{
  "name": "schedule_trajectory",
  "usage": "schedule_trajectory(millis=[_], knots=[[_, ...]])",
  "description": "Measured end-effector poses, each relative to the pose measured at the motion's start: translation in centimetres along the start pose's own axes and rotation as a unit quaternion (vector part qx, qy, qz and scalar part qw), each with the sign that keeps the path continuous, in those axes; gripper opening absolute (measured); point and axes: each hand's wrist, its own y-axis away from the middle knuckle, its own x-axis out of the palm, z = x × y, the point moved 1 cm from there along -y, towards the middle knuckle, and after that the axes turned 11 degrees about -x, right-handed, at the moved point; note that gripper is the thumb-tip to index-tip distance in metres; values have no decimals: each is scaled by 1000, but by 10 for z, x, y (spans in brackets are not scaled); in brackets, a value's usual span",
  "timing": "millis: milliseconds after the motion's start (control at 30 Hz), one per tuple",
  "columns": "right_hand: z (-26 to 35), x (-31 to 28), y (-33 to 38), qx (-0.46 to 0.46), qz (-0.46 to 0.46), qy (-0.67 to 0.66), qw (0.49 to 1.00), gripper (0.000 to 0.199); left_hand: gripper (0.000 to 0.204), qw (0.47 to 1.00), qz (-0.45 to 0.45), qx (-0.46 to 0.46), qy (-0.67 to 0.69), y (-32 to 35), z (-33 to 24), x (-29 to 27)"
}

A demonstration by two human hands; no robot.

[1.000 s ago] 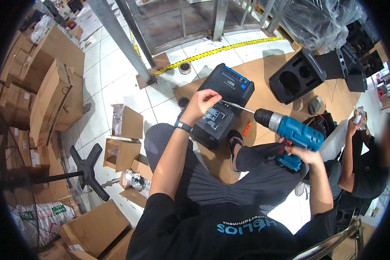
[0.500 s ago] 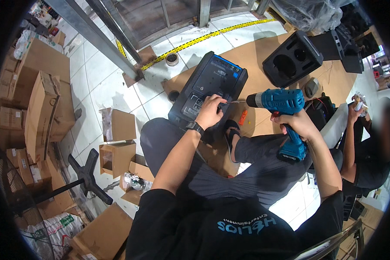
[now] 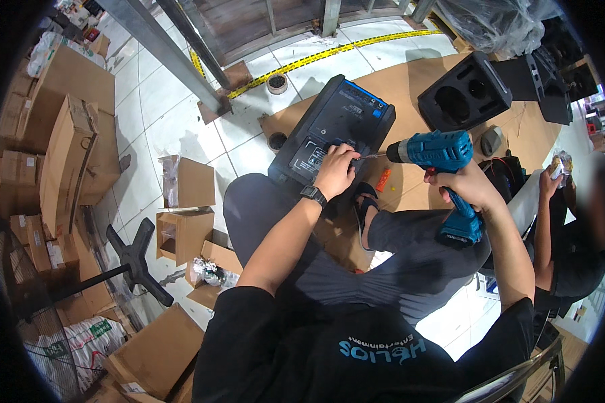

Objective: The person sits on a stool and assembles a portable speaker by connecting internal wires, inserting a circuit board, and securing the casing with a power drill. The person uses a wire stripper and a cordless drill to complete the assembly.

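My right hand (image 3: 469, 186) grips a blue-green cordless drill (image 3: 437, 149) by its handle, with a finger near the trigger. The drill lies level and its long bit (image 3: 375, 156) points left. At the bit's tip, the fingers of my left hand (image 3: 336, 170) are pinched together; whatever they hold is too small to make out. This hand rests over the lower right part of a black speaker cabinet (image 3: 336, 129), whose panel has a blue strip at the top. The cabinet stands tilted beyond my knees, and my left fingers hide part of its panel.
An orange tube-shaped object (image 3: 383, 179) lies on the cardboard sheet (image 3: 403, 87) near my foot. Beyond it rests an empty black speaker shell (image 3: 465, 91). Open cartons (image 3: 187, 183) and a black stand base (image 3: 138, 262) are on my left. A co-worker (image 3: 571, 248) sits at right, holding something small.
The whole view has shifted slightly, so the scene sits a little further right. My hands and the drill keep nearly the same places against the speaker cabinet.
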Motion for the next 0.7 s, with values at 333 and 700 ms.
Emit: schedule_trajectory(millis=[333, 700], knots=[[43, 10, -23, 24, 65, 137, 988, 36, 22, 998, -43, -53, -4, -1, -5, -1], [83, 34, -56, 16, 188, 263, 946, 31, 35, 892, 73, 190, 403, -66, -156, -133]])
